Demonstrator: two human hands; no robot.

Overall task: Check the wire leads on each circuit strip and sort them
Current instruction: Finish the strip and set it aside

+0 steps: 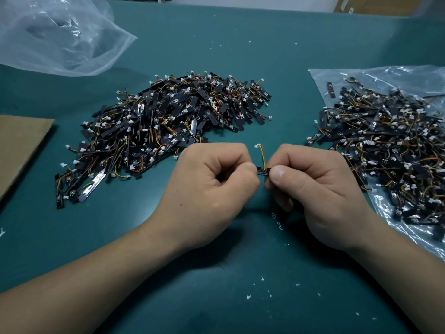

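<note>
Pinching one thin black circuit strip (263, 170) between them, your left hand (212, 186) and right hand (320, 189) curl tight at mid-table, and only a short flat stretch shows. Its red and yellow wire lead (263, 157) curves up to a small white plug (257, 146). At 11 o'clock a loose pile (163, 131) of matte strips sprawls on the smooth teal table (240, 56). At 2 o'clock a glossy clear bag (409, 73) lies flat under a second heap (390, 150). A crumpled bag (60, 34) sits at 10, cardboard (21, 145) at 9.
</note>
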